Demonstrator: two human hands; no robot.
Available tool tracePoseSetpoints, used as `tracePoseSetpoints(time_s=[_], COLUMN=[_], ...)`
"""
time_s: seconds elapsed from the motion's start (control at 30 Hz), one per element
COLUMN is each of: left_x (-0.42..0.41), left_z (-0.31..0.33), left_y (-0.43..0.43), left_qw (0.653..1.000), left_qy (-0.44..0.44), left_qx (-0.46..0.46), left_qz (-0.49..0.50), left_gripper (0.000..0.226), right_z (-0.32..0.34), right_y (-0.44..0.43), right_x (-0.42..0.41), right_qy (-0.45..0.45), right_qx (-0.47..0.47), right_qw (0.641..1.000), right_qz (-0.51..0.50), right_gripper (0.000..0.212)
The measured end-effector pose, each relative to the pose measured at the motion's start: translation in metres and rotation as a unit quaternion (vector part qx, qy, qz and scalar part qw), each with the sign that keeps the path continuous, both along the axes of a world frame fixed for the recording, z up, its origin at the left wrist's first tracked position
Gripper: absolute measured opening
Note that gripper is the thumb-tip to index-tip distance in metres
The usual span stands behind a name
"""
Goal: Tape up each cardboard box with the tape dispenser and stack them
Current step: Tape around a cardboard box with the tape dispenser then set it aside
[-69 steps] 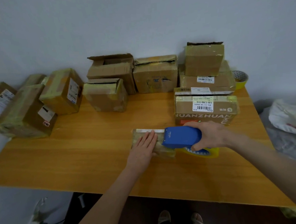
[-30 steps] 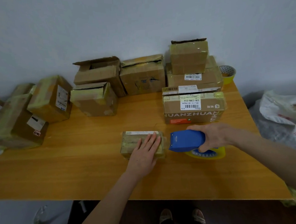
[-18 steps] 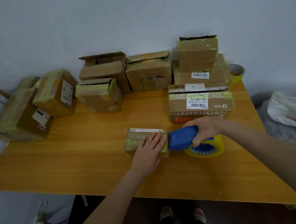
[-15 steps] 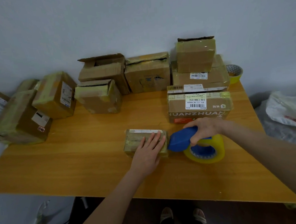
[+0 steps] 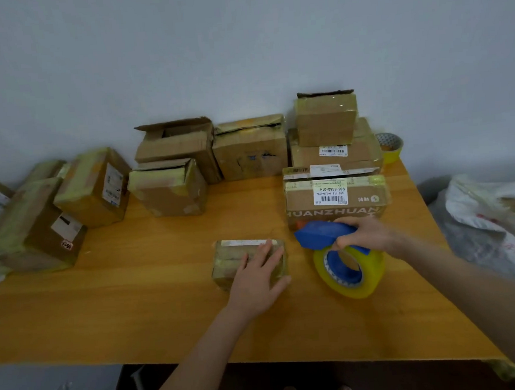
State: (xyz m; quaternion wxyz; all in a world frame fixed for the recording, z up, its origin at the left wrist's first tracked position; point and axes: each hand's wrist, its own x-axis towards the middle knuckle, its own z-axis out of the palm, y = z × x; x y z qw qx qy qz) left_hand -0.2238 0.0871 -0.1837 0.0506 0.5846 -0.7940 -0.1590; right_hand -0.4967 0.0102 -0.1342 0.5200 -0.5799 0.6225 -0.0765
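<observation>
Head: wooden table (image 5: 135,294), small box (image 5: 230,257), wall (image 5: 239,43)

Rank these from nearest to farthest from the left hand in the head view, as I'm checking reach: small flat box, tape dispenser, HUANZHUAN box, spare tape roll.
From the left hand:
1. small flat box, directly under its fingers.
2. tape dispenser, just to the right.
3. HUANZHUAN box, behind and to the right.
4. spare tape roll, far back right corner by the wall.
</observation>
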Motion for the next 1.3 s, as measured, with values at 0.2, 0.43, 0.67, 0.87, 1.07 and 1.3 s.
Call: tracePoseSetpoints(time_s=[0.2, 0.43, 0.67, 0.87, 1.07, 1.3], left_x=[0.030, 0.052, 0.061, 0.063, 0.061, 0.049], left_z=[0.013, 0.014, 0.016, 0.018, 0.017, 0.015], left_y=[-0.009, -0.009, -0.013, -0.009, -0.007, -0.019], left_qw=[0.980, 0.951, 0.907, 0.923, 0.920, 0.923], left_qy=[0.053, 0.079, 0.176, 0.141, 0.129, 0.152], left_qx=[-0.054, 0.022, 0.065, 0.018, 0.018, 0.103], left_qz=[0.186, 0.297, 0.377, 0.357, 0.370, 0.339], left_gripper=[0.052, 0.060, 0.060, 0.058, 0.062, 0.083], right_z=[-0.015, -0.028, -0.004, -0.001, -0.012, -0.020], right_y=[0.009, 0.003, 0.003, 0.049, 0.055, 0.056], right_x=[-0.009, -0.024, 0.019, 0.124, 0.157, 0.169], right_qy=[-0.030, 0.094, 0.282, 0.107, 0.081, 0.087], right_qx=[0.039, -0.016, -0.133, -0.108, -0.097, -0.062], right_qw=[0.994, 0.994, 0.949, 0.988, 0.991, 0.993], right_qz=[-0.095, -0.048, 0.039, 0.025, -0.043, -0.053], right_gripper=[0.066, 0.056, 0.055, 0.062, 0.081, 0.070])
